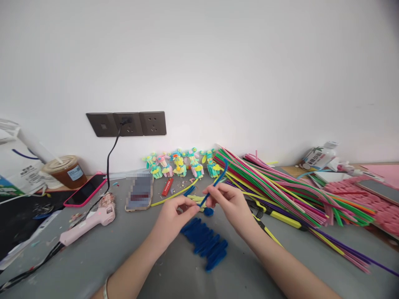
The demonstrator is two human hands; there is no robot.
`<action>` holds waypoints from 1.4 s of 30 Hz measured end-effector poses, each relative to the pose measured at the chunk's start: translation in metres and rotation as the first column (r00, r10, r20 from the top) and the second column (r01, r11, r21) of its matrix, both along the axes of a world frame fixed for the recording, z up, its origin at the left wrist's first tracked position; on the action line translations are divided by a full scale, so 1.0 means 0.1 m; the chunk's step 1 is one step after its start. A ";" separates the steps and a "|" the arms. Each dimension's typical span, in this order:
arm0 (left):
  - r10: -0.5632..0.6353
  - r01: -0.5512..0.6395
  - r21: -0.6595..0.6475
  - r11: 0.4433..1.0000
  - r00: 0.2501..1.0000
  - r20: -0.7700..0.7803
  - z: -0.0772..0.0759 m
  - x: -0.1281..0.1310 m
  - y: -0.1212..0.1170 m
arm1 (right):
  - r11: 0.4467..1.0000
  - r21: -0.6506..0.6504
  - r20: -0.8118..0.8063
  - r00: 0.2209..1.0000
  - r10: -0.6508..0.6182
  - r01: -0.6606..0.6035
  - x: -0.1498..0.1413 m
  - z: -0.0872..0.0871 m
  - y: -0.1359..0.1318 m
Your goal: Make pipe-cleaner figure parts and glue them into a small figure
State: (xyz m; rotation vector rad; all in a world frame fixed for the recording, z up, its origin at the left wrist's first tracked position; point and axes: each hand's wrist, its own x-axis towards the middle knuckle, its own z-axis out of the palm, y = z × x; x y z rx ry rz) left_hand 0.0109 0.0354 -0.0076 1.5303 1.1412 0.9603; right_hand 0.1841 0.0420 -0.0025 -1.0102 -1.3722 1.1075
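Both my hands meet over the grey table and pinch one blue pipe cleaner. My left hand grips its lower end, where the wire is wound into a small blue coil. My right hand pinches the straight part, which rises up and to the right with a bent tip. Just below my hands lies a row of several folded blue pipe cleaner pieces.
A big bundle of coloured pipe cleaners fans out to the right. Small pipe-cleaner figures stand along the wall. A pink glue gun, its black cable, a pink phone and an iced drink cup lie left.
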 end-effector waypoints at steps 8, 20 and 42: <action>0.206 -0.186 -0.124 0.975 0.964 0.170 0.05 -0.02 0.03 | 0.988 -0.137 -0.276 0.961 0.033 -0.073 -0.04 0.00 -0.01; -0.121 0.124 0.033 0.992 0.990 -0.071 0.06 0.03 -0.07 | 0.998 0.006 0.032 0.998 0.055 -0.055 0.00 0.02 0.00; 0.141 -0.043 -0.275 0.961 0.928 0.346 0.01 0.03 0.00 | 0.987 -0.082 -0.349 0.931 0.104 -0.141 -0.04 0.01 -0.04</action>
